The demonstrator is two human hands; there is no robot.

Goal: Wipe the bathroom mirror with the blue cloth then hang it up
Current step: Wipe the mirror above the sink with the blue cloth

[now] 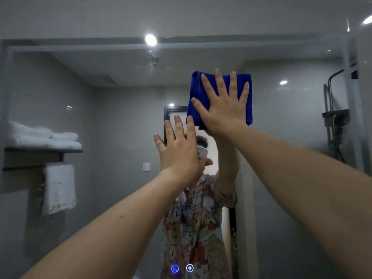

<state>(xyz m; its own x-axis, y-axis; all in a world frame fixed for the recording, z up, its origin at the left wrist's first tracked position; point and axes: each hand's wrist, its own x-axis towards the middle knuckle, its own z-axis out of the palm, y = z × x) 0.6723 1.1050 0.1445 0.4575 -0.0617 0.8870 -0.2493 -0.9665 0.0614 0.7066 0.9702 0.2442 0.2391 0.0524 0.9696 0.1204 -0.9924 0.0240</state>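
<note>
A mirror (100,97) filled nearly the whole frame, and its glass reflected a grey tiled bathroom. At left of the frame the reflection showed a shelf (43,151) of folded white towels (44,135), with another towel (59,188) hanging below it. At right stood a shower fitting (334,117). In the lower centre, the person's reflection in a patterned shirt (197,228) faced the camera.

Two bare forearms reached up from the bottom edge. The right hand (223,105), in the upper centre-right, lay flat with its fingers spread wide, pressing a folded blue cloth (201,89) against the glass. The cloth sat wholly under that palm and showed around it on three sides. The left hand (179,152), just below and left of the cloth, was held up with straight fingers close together, holding nothing (whether it touched the glass could not be told).

Two small lit buttons (182,268) glowed at the bottom centre.

To wipe well, the flat palm should probably keep even pressure and work in overlapping passes, with the fold kept smooth so no streaks are left.
</note>
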